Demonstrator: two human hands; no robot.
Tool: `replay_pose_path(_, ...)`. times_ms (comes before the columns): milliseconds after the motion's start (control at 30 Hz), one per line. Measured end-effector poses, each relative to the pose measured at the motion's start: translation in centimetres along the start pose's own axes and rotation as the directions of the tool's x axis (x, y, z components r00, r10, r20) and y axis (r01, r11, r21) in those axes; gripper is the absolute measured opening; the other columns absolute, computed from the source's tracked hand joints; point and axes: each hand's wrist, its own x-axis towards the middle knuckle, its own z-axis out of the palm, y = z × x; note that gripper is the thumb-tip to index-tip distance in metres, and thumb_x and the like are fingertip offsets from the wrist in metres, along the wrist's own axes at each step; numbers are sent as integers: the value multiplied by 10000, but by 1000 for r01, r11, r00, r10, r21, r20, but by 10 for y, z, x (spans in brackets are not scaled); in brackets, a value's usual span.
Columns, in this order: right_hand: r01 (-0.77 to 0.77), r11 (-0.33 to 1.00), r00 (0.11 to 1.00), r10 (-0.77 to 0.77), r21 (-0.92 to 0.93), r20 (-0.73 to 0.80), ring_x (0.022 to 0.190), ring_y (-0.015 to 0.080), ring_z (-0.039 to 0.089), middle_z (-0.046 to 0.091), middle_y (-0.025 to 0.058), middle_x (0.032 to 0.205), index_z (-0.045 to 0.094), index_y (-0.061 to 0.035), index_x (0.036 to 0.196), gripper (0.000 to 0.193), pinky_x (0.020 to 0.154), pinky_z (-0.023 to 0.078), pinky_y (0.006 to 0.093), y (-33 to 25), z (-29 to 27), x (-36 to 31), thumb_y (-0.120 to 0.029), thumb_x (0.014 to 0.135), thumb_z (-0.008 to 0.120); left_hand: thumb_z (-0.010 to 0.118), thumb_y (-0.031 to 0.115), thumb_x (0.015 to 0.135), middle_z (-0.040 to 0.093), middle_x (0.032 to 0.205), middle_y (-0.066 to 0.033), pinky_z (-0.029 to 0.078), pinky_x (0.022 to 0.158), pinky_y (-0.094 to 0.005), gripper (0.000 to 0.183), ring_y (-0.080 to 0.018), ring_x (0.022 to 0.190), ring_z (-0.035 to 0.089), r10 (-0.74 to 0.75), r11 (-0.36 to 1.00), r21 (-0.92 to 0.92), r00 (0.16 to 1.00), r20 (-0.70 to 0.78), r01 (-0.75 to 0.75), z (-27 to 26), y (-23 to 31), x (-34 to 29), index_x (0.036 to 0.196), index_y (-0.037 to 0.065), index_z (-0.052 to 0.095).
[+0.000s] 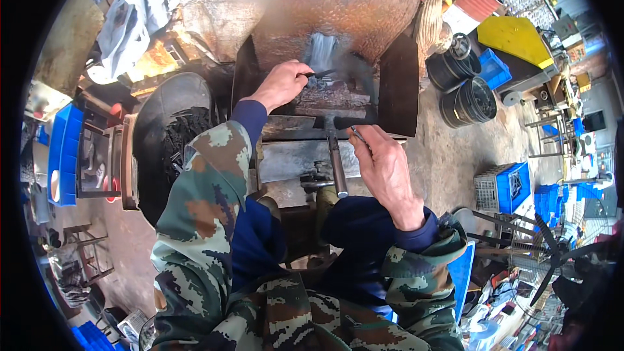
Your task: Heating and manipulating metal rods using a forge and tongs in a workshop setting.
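My left hand is pinching a thin, dark, blade-like strip before a rust-brown curved housing.
From my remote station I am viewing the strip pointing right over a rough brown block, just below a pale bluish streak. My right hand is curling its fingers around a slim metallic piece whose kind I cannot tell. Between the hands, a T-shaped metal tool with a round bar handle is lying toward me; at left, a black rounded pan is holding dark strips.
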Motion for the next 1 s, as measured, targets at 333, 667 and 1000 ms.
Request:
replay_pose_path(333, 37, 999, 998, -36, -11, 46, 835, 372, 639, 646, 156, 954, 636, -7, 1047, 159, 706, 508, 414, 3, 1, -1, -55, 909, 573, 539, -12, 851, 552, 929, -67, 426, 806, -293, 319, -197, 856, 555, 110, 989, -115, 987, 115, -96, -12, -7, 0, 1137, 26, 675)
replay_pose_path(667, 185, 974, 948, -212, 133, 235, 1024, 349, 622, 644, 131, 1102, 652, -10, 1057, 325, 859, 516, 389, 6, -5, -12, 89, 764, 554, 589, 164, 846, 648, 1035, -149, 481, 875, -429, 237, -355, 1009, 608, 152, 939, 305, 987, 45, -159, -15, 16, -2, 1026, 90, 723)
replay_pose_path(1000, 231, 973, 904, -220, 13, 368, 1126, 334, 586, 554, 81, 1320, 609, -66, 1194, 546, 870, 529, 405, 2, 0, -29, 123, 688, 530, 545, 468, 896, 700, 835, -165, 489, 798, -386, 503, -324, 846, 674, -266, 954, 89, 947, -182, 285, -36, -5, -19, 924, -6, 712)
